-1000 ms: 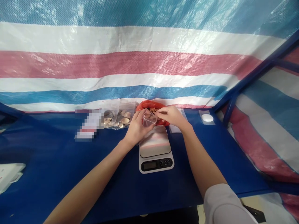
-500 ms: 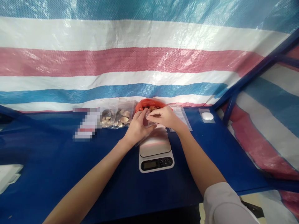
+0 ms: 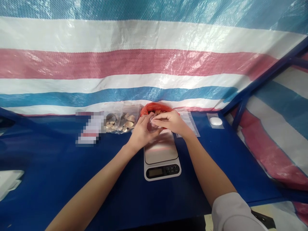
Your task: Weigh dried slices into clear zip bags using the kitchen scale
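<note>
Over the back part of a white kitchen scale (image 3: 161,150), both my hands meet at a clear plastic bag (image 3: 152,124). My left hand (image 3: 141,131) is curled around the bag's left side. The fingers of my right hand (image 3: 172,122) pinch the bag from the right. What the bag contains is hard to make out. Just behind my hands lies an open red plastic bag (image 3: 154,106) with brown dried pieces (image 3: 158,112) inside. The scale's display looks dark, and its front plate shows bare.
Left of my hands stand clear bags of pale dried slices (image 3: 122,123), beside a blurred-out paper (image 3: 91,128). Flat clear bags (image 3: 189,123) lie to the right, then a white oval object (image 3: 216,121) on a small bag. A striped tarp (image 3: 144,64) rises behind the blue table (image 3: 60,166).
Both hands stay nearly in place at the clear bag, with only small finger movement. The whole view has shifted slightly.
</note>
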The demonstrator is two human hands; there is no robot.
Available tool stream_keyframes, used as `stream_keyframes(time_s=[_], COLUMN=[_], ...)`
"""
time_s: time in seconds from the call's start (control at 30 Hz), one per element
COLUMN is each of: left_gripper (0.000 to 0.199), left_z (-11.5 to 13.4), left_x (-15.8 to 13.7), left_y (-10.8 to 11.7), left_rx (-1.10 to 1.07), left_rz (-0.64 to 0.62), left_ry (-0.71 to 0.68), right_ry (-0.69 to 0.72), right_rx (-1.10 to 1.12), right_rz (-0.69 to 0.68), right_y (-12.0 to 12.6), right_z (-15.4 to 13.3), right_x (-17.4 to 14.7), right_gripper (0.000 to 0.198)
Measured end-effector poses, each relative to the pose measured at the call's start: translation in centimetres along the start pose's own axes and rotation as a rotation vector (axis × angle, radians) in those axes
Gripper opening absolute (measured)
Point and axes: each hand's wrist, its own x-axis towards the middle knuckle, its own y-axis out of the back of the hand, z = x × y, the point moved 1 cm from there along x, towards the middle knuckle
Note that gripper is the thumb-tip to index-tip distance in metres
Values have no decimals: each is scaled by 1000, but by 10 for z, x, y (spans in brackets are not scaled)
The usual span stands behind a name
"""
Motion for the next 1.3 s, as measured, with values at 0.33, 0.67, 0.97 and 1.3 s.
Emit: stream_keyframes(time_s=[0.33,0.67,0.97,1.3], left_gripper=[45,41,38,35], left_z=[5,-1,-3,2], left_x=[7,10,11,11], left_y=[16,25,22,21], left_rx=[-16,-80,-83,-93], left_rz=[61,138,114,103], left_ry=[108,164,139,86], right_ry=[43,-35,-121,-115], right_rx=[-433,-969,-1123,-1172], right_rz=[188,7,32,5], right_y=[40,19,4,1], right_z=[25,35,34,39], right_x=[-2,24,24,23], right_gripper=[25,29,29,30])
